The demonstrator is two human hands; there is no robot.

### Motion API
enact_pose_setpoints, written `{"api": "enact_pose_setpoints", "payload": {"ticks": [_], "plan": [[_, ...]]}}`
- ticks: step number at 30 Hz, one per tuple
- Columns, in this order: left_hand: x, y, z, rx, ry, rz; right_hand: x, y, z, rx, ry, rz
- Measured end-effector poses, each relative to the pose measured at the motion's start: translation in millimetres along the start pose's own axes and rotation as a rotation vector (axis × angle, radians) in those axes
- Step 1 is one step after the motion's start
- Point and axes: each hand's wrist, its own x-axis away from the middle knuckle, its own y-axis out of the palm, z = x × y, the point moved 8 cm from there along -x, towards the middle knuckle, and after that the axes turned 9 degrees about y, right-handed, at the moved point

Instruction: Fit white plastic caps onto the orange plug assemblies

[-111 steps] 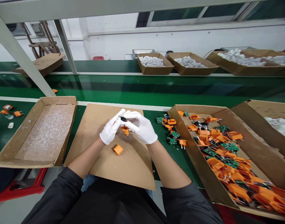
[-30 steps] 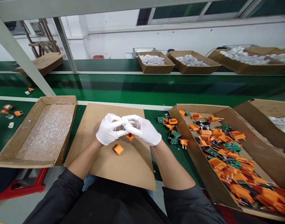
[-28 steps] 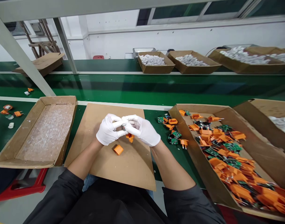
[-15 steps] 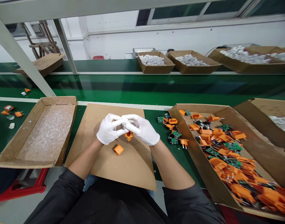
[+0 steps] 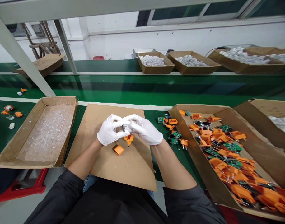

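Observation:
Both hands wear white gloves and meet above a cardboard sheet (image 5: pixel 123 171). My left hand (image 5: pixel 109 131) pinches a small white part with a metallic end (image 5: pixel 125 128) between thumb and fingers. My right hand (image 5: pixel 146 130) closes on the same part from the other side, its fingertips partly covering it. Just under the fingers is an orange plug piece (image 5: pixel 128 139) with its narrow tip downward; whether it hangs from the white part or rests on the sheet I cannot tell. A hollow orange sleeve (image 5: pixel 118 150) lies on the sheet nearer to me.
To the right, a cardboard box (image 5: pixel 186 149) holds orange plugs and green circuit boards, with several loose beside it. A shallow cardboard tray (image 5: pixel 72 124) lies at left. Behind runs a green conveyor belt (image 5: pixel 114 90); boxes of white pieces (image 5: pixel 153 60) stand beyond it.
Both hands stay together, the right shifting slightly right; more of the white part's metallic end shows. On the belt at far left, small orange and white pieces have moved left.

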Motion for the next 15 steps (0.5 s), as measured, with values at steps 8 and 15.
{"api": "enact_pose_setpoints", "payload": {"ticks": [8, 15], "plan": [[4.4, 3.7, -14.9, 0.162, -0.175, 0.050, 0.2, -6.3, 1.4, 0.146, -0.081, 0.198], [16.8, 34.9, -36.7, 0.718, -0.475, 0.075, 10.3, -21.2, -19.8, 0.364, -0.262, 0.182]]}}
